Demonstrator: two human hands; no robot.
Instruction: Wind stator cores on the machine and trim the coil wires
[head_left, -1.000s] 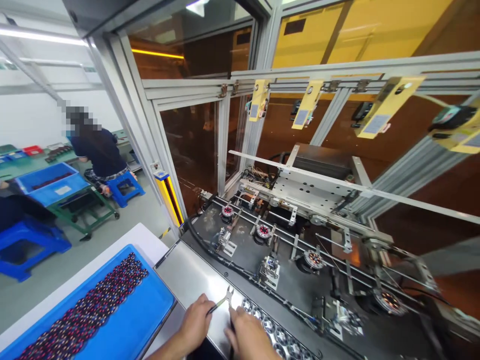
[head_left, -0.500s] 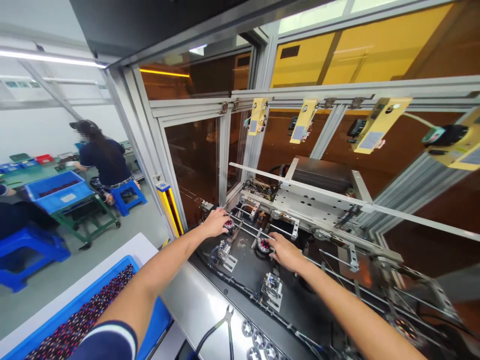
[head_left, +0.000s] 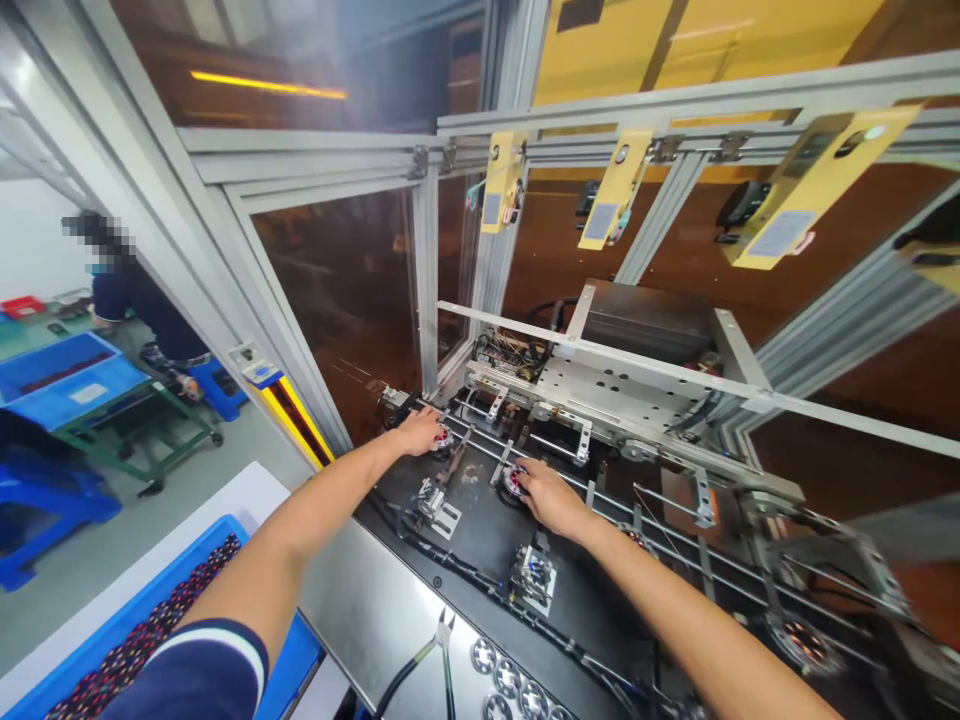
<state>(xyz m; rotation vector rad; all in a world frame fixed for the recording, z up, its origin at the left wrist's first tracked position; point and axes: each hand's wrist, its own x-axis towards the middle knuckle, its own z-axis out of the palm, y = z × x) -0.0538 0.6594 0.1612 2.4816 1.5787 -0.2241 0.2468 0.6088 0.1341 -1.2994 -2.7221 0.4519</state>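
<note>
My left hand [head_left: 420, 432] reaches to the far left station of the machine, its fingers curled over a round motor stator [head_left: 442, 439] with red parts. To its right, my right hand [head_left: 553, 497] has thumb and fingers at the edge of a second red-and-silver stator [head_left: 514, 481], seated in a round holder at the metal rail. Small metal clamp brackets stand in front of these stations, one [head_left: 435, 508] near the left stator and another [head_left: 534, 577] nearer me. The undersides of both stators are hidden.
Cutting pliers [head_left: 444, 632] lie on the steel ledge beside several silver round pieces [head_left: 507, 680]. A blue tray [head_left: 296, 655] of stators is at lower left. Yellow units [head_left: 615, 190] hang above. A co-worker [head_left: 146, 310] sits at far left beside a blue bin [head_left: 75, 375].
The view has shifted right and closer to the machine. Both hands stay at the same two stations, the right fingers now farther over their stator. A slanted bar now shows beside the left stator.
</note>
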